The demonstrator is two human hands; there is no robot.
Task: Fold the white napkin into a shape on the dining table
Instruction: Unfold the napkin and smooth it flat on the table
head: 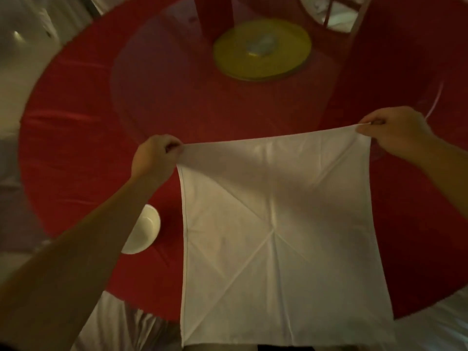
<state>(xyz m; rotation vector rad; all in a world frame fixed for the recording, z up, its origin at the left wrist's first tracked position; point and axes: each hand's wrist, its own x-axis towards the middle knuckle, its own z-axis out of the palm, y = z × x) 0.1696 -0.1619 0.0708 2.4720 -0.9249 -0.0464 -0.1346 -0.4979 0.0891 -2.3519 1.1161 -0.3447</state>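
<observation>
Napkin hangs open over the tabletop right of the bowl, left hand and right hand each pinching a far corner, so lower it evenly, creases flat.

No readable text, labels, brands, numbers or signs anywhere; plain white napkin, red counter and small white bowl all unmarked
</observation>
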